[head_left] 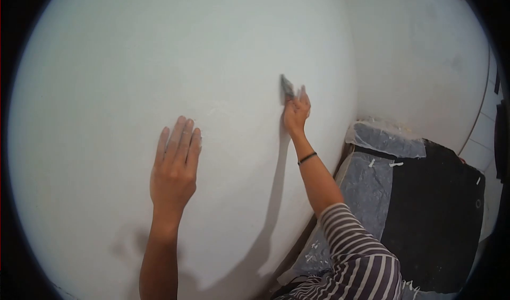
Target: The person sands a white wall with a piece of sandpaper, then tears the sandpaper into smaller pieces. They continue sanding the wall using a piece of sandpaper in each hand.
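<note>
My left hand [175,164] lies against the white wall [117,82], fingers stretched upward and slightly spread, holding nothing. Whitish residue shows on its fingertips. Higher up and to the right, my right hand [297,111] grips a putty knife [287,86]. The grey blade points up and left, at or very close to the wall surface; its handle is hidden in my fingers. Faint rough marks [212,111] run across the wall between the two hands.
A second white wall [409,56] meets this one at a corner on the right. Below it, clear plastic sheeting [366,188] and a black mat [430,215] cover the floor, with white scraps [396,164] on them. Pale floor tiles [481,130] show at the far right.
</note>
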Motion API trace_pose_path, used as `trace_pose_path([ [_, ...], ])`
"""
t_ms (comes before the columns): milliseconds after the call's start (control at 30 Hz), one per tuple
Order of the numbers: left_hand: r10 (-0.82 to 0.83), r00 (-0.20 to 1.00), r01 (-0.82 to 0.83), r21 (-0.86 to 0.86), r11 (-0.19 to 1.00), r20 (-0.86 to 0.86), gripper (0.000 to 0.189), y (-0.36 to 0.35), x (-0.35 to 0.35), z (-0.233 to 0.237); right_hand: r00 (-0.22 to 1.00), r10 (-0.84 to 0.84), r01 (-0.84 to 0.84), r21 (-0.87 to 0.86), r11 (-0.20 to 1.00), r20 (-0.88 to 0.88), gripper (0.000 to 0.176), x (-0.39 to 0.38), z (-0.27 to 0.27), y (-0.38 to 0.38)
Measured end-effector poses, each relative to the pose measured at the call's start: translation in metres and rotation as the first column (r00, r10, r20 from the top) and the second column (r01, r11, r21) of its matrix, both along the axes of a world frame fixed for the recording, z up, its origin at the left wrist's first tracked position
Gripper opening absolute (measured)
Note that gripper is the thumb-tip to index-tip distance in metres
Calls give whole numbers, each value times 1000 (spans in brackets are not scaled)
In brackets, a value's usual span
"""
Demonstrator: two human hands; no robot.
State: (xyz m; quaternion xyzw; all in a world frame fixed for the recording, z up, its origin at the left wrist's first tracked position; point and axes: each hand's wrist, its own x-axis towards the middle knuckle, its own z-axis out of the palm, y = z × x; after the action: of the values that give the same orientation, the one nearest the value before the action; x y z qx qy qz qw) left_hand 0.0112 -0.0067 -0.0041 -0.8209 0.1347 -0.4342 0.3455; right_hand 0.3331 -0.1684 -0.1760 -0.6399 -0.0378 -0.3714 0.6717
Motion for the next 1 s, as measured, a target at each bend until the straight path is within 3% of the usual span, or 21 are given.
trace_pose_path([
  [67, -12, 1000, 12, -25, 1000, 7, 26, -3, 0, -3, 957, 97, 3, 342, 940, -274, 29, 33, -44, 2],
  [100, -12, 1000, 12, -25, 1000, 9, 26, -2, 2, -5, 935, 41, 47, 236, 971, -353, 29, 26, -45, 1],
  [167, -3, 1000, 3, -16, 1000, 21, 26, -2, 2, -3, 1000, -9, 6, 114, 993, 28, 26, 22, -54, 10],
  [200, 6, 1000, -6, -4, 1000, 22, 26, -1, 2, -2, 975, -18, 9, 44, 999, 220, 25, 11, -51, 15],
  [267, 20, 1000, -20, 3, 1000, 14, 26, -2, 0, -3, 996, -26, 21, 57, 998, 87, 23, -15, -48, 21],
  [333, 23, 1000, -23, 0, 1000, 11, 26, -2, -2, -2, 992, -97, 105, 111, 988, -80, 26, 19, -82, 17],
  [367, 15, 1000, -15, -1, 1000, 11, 26, -2, -2, -2, 932, 82, 43, 333, 942, -352, 33, 35, -91, 11],
  [400, 10, 1000, -10, -6, 1000, 18, 26, -3, -2, -4, 865, 7, 118, 216, 969, -502, 35, 17, -73, 2],
  [467, 11, 1000, -11, -2, 1000, 29, 26, -2, 0, -5, 927, -43, 71, 61, 996, -372, 29, 17, -77, 1],
  [533, 26, 999, -27, 14, 1000, 35, 26, 0, 1, -8, 999, -53, 53, -49, 997, -8, 28, -1, -69, 8],
  [567, 33, 999, -33, 19, 999, 33, 26, 1, 2, -7, 999, -45, 45, -149, 988, 3, 32, -13, -62, 6],
  [667, 47, 999, -48, 28, 998, 15, 26, 2, -2, -10, 962, -104, 83, -92, 992, -252, 37, 28, -111, -8],
  [700, 44, 999, -44, 27, 999, 23, 26, 2, 0, -11, 808, -17, 78, 79, 994, -589, 38, 13, -89, -11],
  [767, 36, 999, -37, 27, 999, 41, 26, 4, 2, -8, 940, -35, 77, 112, 991, -338, 38, 11, -99, 5],
  [833, 37, 998, -38, 14, 999, 42, 25, 3, 1, -11, 993, -63, 65, 20, 998, -98, 39, 0, -104, 13],
  [933, 55, 998, -56, 33, 998, 32, 25, 1, 0, -7, 998, -8, 7, -14, 1000, -68, 33, -33, -107, 19],
  [1000, 56, 998, -57, 38, 998, 34, 26, 2, 0, -5, 965, -36, 32, -19, 999, -260, 35, -37, -127, 18],
])
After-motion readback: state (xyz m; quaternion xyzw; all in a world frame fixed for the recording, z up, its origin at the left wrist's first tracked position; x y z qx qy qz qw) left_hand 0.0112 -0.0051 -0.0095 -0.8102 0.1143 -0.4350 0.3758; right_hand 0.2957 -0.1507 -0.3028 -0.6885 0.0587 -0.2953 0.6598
